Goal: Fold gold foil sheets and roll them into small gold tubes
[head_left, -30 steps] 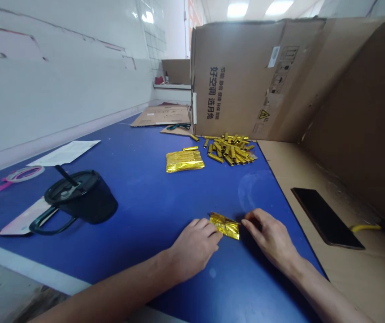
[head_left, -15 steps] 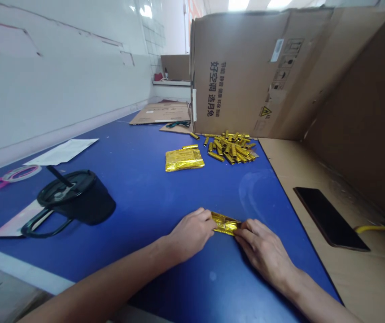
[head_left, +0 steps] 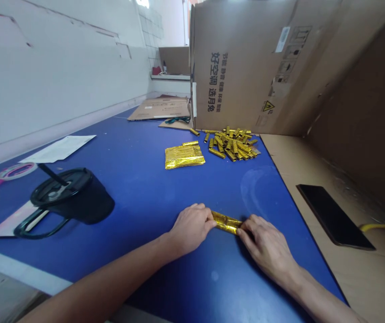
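Observation:
A strip of shiny gold foil (head_left: pixel 226 222) lies just over the blue table (head_left: pixel 138 188), stretched between my two hands. My left hand (head_left: pixel 194 226) pinches its left end between thumb and fingers. At the right end, my right hand (head_left: pixel 263 240) grips the foil with its fingertips. The strip looks partly folded along its length, and both ends are hidden by my fingers. Farther back lies a flat stack of gold foil sheets (head_left: pixel 185 158), with one narrow gold roll (head_left: pixel 190 143) behind it. A heap of small gold foil rolls (head_left: pixel 234 146) sits to the right of the stack.
On the left stand a dark lidded mug with a straw (head_left: pixel 74 197), a roll of tape (head_left: pixel 17 170) and a white paper (head_left: pixel 59 149). A large cardboard box (head_left: pixel 246 67) borders the back. A dark flat slab (head_left: pixel 334 215) rests on cardboard at right.
The foil strip looks narrower, its near edge folded over more. My fingers have shifted slightly at both ends. The view has tilted down a little.

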`<state>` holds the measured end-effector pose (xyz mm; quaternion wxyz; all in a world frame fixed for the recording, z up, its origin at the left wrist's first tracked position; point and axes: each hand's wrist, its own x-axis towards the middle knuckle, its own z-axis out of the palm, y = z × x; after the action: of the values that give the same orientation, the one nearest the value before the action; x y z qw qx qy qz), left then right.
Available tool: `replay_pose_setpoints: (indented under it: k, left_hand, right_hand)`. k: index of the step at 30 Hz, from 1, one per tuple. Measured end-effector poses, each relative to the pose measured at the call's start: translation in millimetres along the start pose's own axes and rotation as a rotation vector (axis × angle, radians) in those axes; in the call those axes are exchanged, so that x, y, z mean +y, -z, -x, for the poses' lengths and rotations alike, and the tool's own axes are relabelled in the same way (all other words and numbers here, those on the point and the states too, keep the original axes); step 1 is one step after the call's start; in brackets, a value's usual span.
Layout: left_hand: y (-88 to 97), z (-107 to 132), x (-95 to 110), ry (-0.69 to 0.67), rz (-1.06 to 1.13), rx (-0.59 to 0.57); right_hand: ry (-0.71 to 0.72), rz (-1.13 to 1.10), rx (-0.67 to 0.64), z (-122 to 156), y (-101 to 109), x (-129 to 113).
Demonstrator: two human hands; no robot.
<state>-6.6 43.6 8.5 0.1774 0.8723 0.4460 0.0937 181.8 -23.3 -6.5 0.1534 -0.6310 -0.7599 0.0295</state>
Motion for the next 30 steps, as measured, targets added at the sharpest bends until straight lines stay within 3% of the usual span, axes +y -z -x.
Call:
replay_pose_setpoints:
  k: [5, 21, 23, 27, 30]
  left_hand:
    - [-1.0, -2.6, 2.8, 0.042, -0.078, -0.01]
    - [-6.4, -1.0, 10.0, 0.083, -0.205, 0.058]
    - [-6.9, -0.7, 10.3, 0.077, -0.207, 0.06]
    - [-6.7, 0.5, 11.0, 0.063, -0.2, 0.067]
    - [-7.0, 0.5, 10.9, 0.06, -0.201, 0.08]
  right_hand:
    - [-0.034, 0.058, -0.012, -2.0, -0.6, -4.0]
    - [0.011, 0.219, 0.161, 1.2, -3.2, -7.3]
    - [0.079, 0.194, 0.199, 3.7, -0.7, -10.8]
    - [0.346, 0.003, 0.236, 9.8, 2.0, -22.4]
    - [0.381, -0.034, 0.228, 13.3, -0.5, -28.7]
